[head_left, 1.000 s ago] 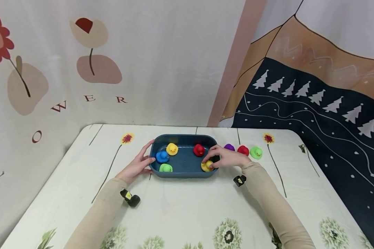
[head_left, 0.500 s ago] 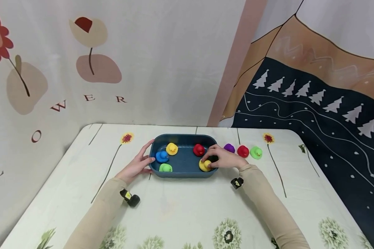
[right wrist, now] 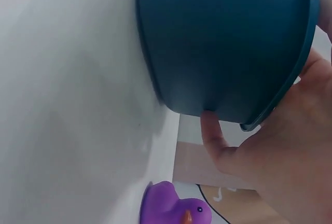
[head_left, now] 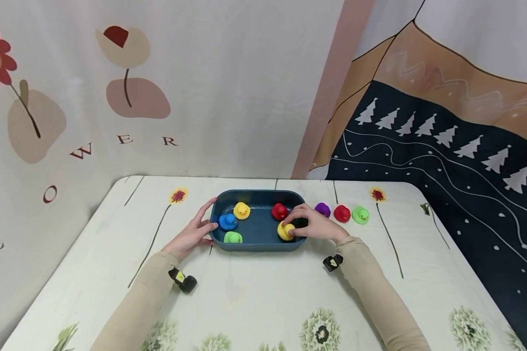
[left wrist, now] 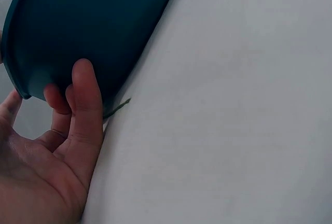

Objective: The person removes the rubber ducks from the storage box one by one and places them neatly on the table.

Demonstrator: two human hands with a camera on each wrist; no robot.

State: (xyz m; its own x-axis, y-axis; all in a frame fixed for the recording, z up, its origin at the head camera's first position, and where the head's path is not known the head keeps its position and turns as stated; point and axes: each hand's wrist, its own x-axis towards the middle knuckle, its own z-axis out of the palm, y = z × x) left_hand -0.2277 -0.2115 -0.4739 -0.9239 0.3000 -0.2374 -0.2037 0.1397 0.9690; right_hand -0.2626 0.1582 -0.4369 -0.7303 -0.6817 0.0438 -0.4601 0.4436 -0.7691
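Observation:
A dark blue rectangular tub stands on the table. My left hand holds its left end, with thumb at the rim and fingers spread along the outer wall. My right hand reaches over the right rim and pinches a yellow rubber duck inside the tub, near its front right corner. One right finger touches the outer end wall. Just behind that duck sits a red duck. At the tub's left are a yellow duck, a blue duck and a green duck.
To the right of the tub, a purple duck, a red duck and a green duck stand in a row on the patterned tablecloth. A printed curtain hangs behind the table.
My right hand has shifted slightly left with the yellow duck, whose head has turned and which sits farther from the tub's right end. The left hand stays at the rim.

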